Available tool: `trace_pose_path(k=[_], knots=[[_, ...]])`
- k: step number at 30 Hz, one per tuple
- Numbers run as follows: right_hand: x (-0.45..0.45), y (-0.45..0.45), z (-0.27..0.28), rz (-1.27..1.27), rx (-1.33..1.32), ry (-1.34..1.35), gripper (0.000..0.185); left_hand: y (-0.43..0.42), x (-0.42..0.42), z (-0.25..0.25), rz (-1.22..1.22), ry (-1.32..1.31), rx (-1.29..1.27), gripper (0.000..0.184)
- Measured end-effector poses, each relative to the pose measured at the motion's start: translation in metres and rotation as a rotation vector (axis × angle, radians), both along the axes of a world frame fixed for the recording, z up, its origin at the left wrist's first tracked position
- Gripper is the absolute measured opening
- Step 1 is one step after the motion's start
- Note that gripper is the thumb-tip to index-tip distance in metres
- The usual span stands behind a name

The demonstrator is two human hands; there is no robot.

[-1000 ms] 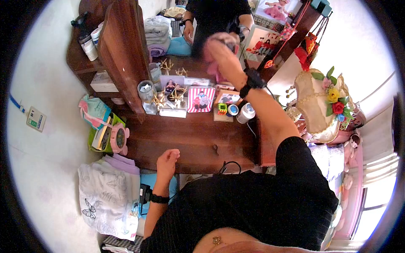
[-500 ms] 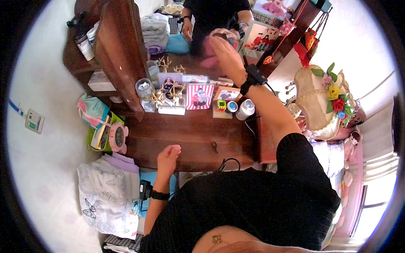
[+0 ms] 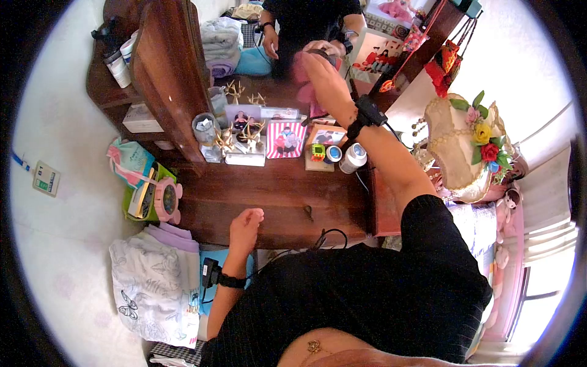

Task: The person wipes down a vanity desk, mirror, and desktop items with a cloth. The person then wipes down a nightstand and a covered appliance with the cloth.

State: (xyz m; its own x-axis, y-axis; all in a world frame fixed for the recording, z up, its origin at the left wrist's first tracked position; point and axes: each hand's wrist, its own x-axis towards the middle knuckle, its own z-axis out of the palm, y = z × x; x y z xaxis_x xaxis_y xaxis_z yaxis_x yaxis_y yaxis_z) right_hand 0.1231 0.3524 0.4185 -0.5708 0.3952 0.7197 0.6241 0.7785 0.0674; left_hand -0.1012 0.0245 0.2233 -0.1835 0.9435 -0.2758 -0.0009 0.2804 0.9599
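Observation:
My right hand (image 3: 325, 79) is raised at the far side of the dresser. It presses a pink cloth (image 3: 302, 68) against the mirror (image 3: 287, 85), and its palm hides part of the cloth. Over the near edge of the dresser top (image 3: 263, 189) hovers my left hand (image 3: 245, 227), holding nothing, its fingers loosely bent. A small dark object (image 3: 308, 212), too small to name, lies on the wood to the right of that hand. Both wrists wear black straps with small devices.
Below the mirror stand a striped photo frame (image 3: 286, 139), gold antler ornaments (image 3: 251, 131), a glass (image 3: 205, 125) and a white bottle (image 3: 353, 158). A pink clock (image 3: 166, 199) and folded cloths (image 3: 153, 281) are at left. A flowered lamp (image 3: 458, 147) stands right.
The view has shifted slightly, so the furniture sits a little further left. My right hand and the cloth have moved slightly right against the mirror. The left hand has barely moved.

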Motion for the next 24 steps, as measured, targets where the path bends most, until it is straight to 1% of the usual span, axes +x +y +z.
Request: trace_pose_path(k=[3,6,9,12,15,18,21,22,24], knots=[[0.003,0.002,-0.007,-0.04,0.089,-0.127,0.047,0.0,-0.002,-0.004,-0.007,-0.018,0.014,0.031],[0.003,-0.005,-0.017,-0.034,-0.025,-0.08,0.052,0.001,-0.003,-0.005,-0.014,0.004,-0.008,0.032],[-0.006,-0.009,0.002,0.006,-0.096,-0.019,0.048,0.0,-0.002,-0.009,-0.008,0.002,-0.006,0.032],[-0.012,-0.009,0.019,0.026,0.145,-0.137,0.05,-0.001,0.002,-0.002,0.009,-0.017,0.026,0.031],[-0.004,-0.006,0.006,-0.051,0.082,-0.235,0.054,0.0,0.007,-0.001,0.026,-0.014,0.028,0.033],[-0.003,-0.004,-0.001,-0.03,0.065,-0.17,0.057,-0.001,0.008,-0.008,0.043,-0.033,0.027,0.032],[-0.011,0.004,0.012,-0.025,0.169,-0.187,0.056,-0.002,0.005,-0.012,0.014,0.053,0.009,0.031],[-0.012,0.003,0.013,-0.017,0.186,-0.19,0.055,-0.002,0.005,-0.014,0.011,0.025,0.003,0.03],[-0.007,0.002,0.003,-0.044,0.084,-0.194,0.055,-0.001,0.004,-0.016,0.004,-0.031,-0.003,0.029]])
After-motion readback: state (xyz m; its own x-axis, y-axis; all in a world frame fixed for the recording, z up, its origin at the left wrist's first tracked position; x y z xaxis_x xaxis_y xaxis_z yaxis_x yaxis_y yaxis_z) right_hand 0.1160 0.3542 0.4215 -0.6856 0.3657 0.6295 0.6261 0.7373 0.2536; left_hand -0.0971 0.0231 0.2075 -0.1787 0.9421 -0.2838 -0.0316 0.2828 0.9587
